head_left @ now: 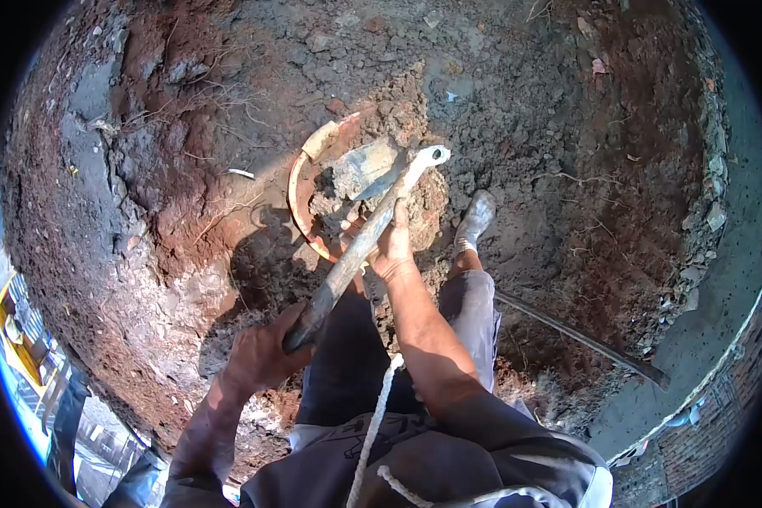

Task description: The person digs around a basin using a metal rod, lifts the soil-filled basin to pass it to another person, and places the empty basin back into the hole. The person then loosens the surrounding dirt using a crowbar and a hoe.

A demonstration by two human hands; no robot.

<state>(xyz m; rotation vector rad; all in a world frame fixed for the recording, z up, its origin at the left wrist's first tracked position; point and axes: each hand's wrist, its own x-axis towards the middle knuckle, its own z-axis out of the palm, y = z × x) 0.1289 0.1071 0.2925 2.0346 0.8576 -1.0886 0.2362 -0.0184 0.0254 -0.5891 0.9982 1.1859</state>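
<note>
Landmark for this report: the orange basin [294,190], which shows as a curved rim with soil [432,203] inside and heaped at its edge. The hoe [347,267] slants across the basin, its grey blade [367,166] over the soil within the rim and its wooden shaft running down to the lower left, outside it.

The right hand [391,244] is at the basin's lower edge, fingers and thumb clamped on the shaft. The left hand [267,349] is below and left of the basin, fingers wrapped round the shaft's butt end.

Hazards, in my judgement: a shod foot [476,213] stands just right of the basin, and a glancing blow or slipped grip could bring the blade onto it. A hard stroke against the rim could crack it. A metal bar [584,339] lies below right of the basin, a trip risk if the person steps back.
</note>
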